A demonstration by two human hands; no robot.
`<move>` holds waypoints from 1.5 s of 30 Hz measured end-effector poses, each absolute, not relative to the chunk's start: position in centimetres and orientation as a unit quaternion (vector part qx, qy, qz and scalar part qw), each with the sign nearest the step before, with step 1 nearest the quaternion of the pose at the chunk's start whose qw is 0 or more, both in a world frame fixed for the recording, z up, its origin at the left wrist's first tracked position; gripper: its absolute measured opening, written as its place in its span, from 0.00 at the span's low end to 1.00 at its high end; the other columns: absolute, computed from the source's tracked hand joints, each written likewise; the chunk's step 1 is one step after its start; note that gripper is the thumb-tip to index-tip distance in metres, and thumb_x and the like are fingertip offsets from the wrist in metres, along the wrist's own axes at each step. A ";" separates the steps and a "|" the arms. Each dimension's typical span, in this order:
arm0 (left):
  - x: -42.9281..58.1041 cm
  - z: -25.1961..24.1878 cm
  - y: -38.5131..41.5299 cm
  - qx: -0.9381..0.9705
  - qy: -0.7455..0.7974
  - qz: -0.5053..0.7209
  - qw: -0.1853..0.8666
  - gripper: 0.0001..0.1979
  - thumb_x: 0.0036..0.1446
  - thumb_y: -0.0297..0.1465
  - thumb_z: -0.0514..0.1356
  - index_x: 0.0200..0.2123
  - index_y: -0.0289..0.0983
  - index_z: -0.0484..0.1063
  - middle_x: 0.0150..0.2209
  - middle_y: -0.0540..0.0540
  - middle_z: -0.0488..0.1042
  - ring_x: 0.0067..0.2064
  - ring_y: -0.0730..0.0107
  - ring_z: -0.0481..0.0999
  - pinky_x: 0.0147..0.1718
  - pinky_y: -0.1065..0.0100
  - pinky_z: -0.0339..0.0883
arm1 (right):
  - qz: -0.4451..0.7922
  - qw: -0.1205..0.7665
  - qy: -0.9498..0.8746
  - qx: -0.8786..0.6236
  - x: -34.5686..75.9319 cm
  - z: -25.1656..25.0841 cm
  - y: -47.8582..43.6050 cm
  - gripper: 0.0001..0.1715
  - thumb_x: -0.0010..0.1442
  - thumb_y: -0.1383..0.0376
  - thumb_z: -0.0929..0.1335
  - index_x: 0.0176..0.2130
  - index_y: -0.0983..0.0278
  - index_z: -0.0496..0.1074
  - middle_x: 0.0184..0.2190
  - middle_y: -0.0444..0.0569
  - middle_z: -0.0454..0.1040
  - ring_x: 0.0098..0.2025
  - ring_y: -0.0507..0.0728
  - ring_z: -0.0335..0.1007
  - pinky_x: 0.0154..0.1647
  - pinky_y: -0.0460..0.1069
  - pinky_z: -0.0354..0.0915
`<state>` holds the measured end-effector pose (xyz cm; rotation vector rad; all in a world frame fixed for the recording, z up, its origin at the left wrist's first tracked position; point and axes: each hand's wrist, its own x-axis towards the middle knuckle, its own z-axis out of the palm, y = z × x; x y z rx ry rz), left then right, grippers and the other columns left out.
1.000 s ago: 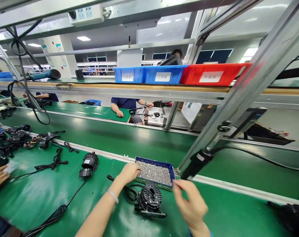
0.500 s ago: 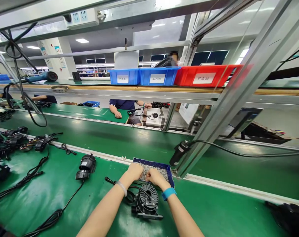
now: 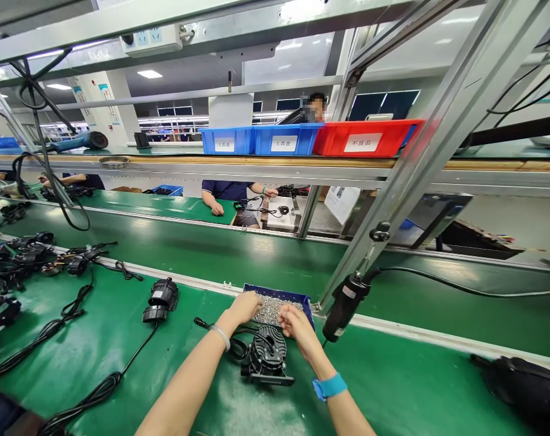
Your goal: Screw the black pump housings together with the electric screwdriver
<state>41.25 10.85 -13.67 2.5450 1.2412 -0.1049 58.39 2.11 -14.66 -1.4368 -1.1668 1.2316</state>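
My left hand (image 3: pixel 246 307) reaches over the left side of a blue tray (image 3: pixel 304 298) filled with small silvery metal parts (image 3: pixel 270 310), like screws. Its fingers are curled down at the parts, and what they hold is hidden. Over the tray's front right side is my right hand (image 3: pixel 297 326), fingers drawn together in a pinch; anything in it is too small to make out. Just in front of the tray, between my forearms, a black ribbed round pump-like unit (image 3: pixel 268 354) sits on the green bench, its coiled black cable (image 3: pixel 237 347) to the left.
A black electric screwdriver (image 3: pixel 346 307) hangs right of my right hand, beside a slanted metal post (image 3: pixel 393 181). Another black unit (image 3: pixel 161 298) with a cable stands left. More black parts (image 3: pixel 25 254) lie far left; a dark object (image 3: pixel 520 381) lies right. A person (image 3: pixel 229 197) sits opposite.
My right hand has drawn slightly back and right from the metal parts. The left stays at the tray. The hanging screwdriver has shifted right and lower, and the view has turned a little.
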 end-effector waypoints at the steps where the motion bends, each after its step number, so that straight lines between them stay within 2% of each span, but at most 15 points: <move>1: 41.2 -13.8 10.9 0.887 0.434 -0.028 0.155 0.13 0.65 0.25 0.53 0.43 0.34 0.78 0.44 0.38 0.76 0.49 0.61 0.76 0.50 0.61 0.69 | 0.521 0.458 -0.449 -0.563 58.4 -14.5 1.5 0.13 0.54 0.53 0.61 0.31 0.61 0.60 0.26 0.44 0.67 0.25 0.52 0.61 0.23 0.45 0.54; 5: 41.2 -14.5 11.0 0.878 0.445 0.002 0.176 0.13 0.64 0.25 0.52 0.41 0.33 0.78 0.43 0.36 0.74 0.47 0.57 0.75 0.48 0.60 0.68 | 0.583 0.496 -0.386 -0.515 58.2 -13.7 -0.2 0.18 0.50 0.51 0.69 0.30 0.63 0.64 0.26 0.44 0.69 0.25 0.51 0.62 0.23 0.44 0.54; 9: 41.0 -14.8 10.9 0.860 0.458 0.058 0.216 0.12 0.63 0.26 0.53 0.40 0.33 0.78 0.42 0.37 0.74 0.44 0.59 0.76 0.45 0.61 0.68 | 0.605 0.515 -0.358 -0.491 58.1 -12.9 -0.9 0.20 0.44 0.53 0.75 0.29 0.64 0.70 0.25 0.46 0.72 0.25 0.51 0.63 0.23 0.44 0.55; 13: 40.8 -14.9 10.9 0.826 0.470 0.155 0.270 0.10 0.62 0.26 0.55 0.37 0.34 0.77 0.39 0.41 0.75 0.41 0.62 0.75 0.46 0.62 0.67 | 0.593 0.527 -0.356 -0.493 58.1 -12.6 -1.2 0.25 0.41 0.51 0.78 0.33 0.67 0.78 0.26 0.48 0.76 0.26 0.52 0.64 0.25 0.45 0.57; 17: 40.5 -14.0 10.9 0.759 0.481 0.286 0.333 0.08 0.59 0.29 0.57 0.33 0.35 0.77 0.34 0.45 0.78 0.39 0.64 0.76 0.45 0.65 0.68 | 0.569 0.537 -0.367 -0.502 58.3 -12.5 -1.6 0.29 0.41 0.48 0.79 0.35 0.66 0.78 0.30 0.52 0.79 0.30 0.56 0.70 0.28 0.47 0.62; 20: 39.4 -12.6 9.8 0.674 0.501 0.391 0.378 0.13 0.61 0.35 0.55 0.37 0.34 0.76 0.34 0.43 0.79 0.37 0.64 0.79 0.38 0.66 0.72 | 0.554 0.535 -0.385 -0.509 58.4 -12.3 -2.0 0.29 0.43 0.45 0.78 0.34 0.66 0.77 0.31 0.53 0.80 0.33 0.58 0.73 0.31 0.48 0.64; 23: 37.5 -11.1 6.3 0.592 0.517 0.465 0.408 0.19 0.61 0.40 0.55 0.42 0.31 0.76 0.37 0.39 0.81 0.37 0.62 0.81 0.34 0.67 0.74 | 0.538 0.525 -0.413 -0.515 58.5 -12.2 -2.2 0.29 0.42 0.44 0.78 0.30 0.66 0.76 0.27 0.51 0.78 0.31 0.57 0.72 0.33 0.49 0.64; 25: 36.3 -10.5 3.1 0.547 0.524 0.494 0.426 0.21 0.59 0.44 0.58 0.43 0.30 0.77 0.37 0.37 0.81 0.37 0.61 0.82 0.33 0.67 0.75 | 0.528 0.517 -0.432 -0.517 58.6 -12.4 -2.1 0.29 0.41 0.44 0.78 0.28 0.66 0.77 0.27 0.50 0.77 0.30 0.56 0.70 0.35 0.49 0.65; 27: 35.7 -10.4 -0.3 0.464 0.525 0.526 0.482 0.24 0.52 0.45 0.66 0.41 0.30 0.79 0.36 0.36 0.82 0.35 0.62 0.82 0.32 0.68 0.75 | 0.520 0.508 -0.449 -0.520 58.8 -12.7 -1.9 0.29 0.41 0.43 0.77 0.28 0.66 0.78 0.28 0.50 0.78 0.31 0.57 0.71 0.36 0.51 0.67; 31: 36.3 -11.4 -4.5 0.320 0.509 0.539 0.590 0.26 0.39 0.43 0.74 0.37 0.29 0.79 0.32 0.37 0.81 0.31 0.66 0.81 0.29 0.72 0.74 | 0.497 0.491 -0.482 -0.529 59.1 -13.5 -1.4 0.28 0.45 0.44 0.75 0.29 0.66 0.79 0.29 0.52 0.79 0.32 0.59 0.72 0.37 0.52 0.68; 33: 37.1 -12.1 -4.9 0.317 0.517 0.528 0.595 0.26 0.39 0.43 0.74 0.35 0.29 0.79 0.30 0.37 0.81 0.30 0.66 0.81 0.28 0.72 0.74 | 0.485 0.478 -0.505 -0.530 59.2 -13.6 -1.2 0.26 0.47 0.45 0.74 0.29 0.66 0.79 0.30 0.53 0.79 0.33 0.60 0.73 0.38 0.52 0.68; 39: 38.8 -13.5 -2.5 0.446 0.538 0.515 0.496 0.24 0.46 0.49 0.68 0.32 0.31 0.81 0.32 0.37 0.82 0.32 0.61 0.81 0.29 0.68 0.74 | 0.423 0.449 -0.586 -0.525 59.6 -13.0 -1.2 0.20 0.54 0.49 0.71 0.30 0.65 0.78 0.29 0.52 0.80 0.33 0.61 0.74 0.37 0.52 0.69; 42: 39.2 -13.5 -1.4 0.483 0.526 0.503 0.486 0.21 0.50 0.46 0.65 0.31 0.32 0.80 0.31 0.39 0.82 0.33 0.61 0.80 0.33 0.67 0.74 | 0.390 0.446 -0.614 -0.522 59.9 -13.0 -1.4 0.17 0.56 0.52 0.69 0.31 0.63 0.79 0.31 0.51 0.81 0.35 0.62 0.76 0.40 0.53 0.70; 45: 39.2 -13.1 -0.9 0.539 0.515 0.476 0.466 0.14 0.52 0.40 0.64 0.28 0.33 0.80 0.31 0.41 0.82 0.33 0.62 0.80 0.35 0.68 0.72 | 0.371 0.446 -0.630 -0.517 60.1 -13.1 -1.7 0.15 0.56 0.54 0.69 0.32 0.61 0.80 0.33 0.51 0.81 0.36 0.62 0.77 0.41 0.54 0.71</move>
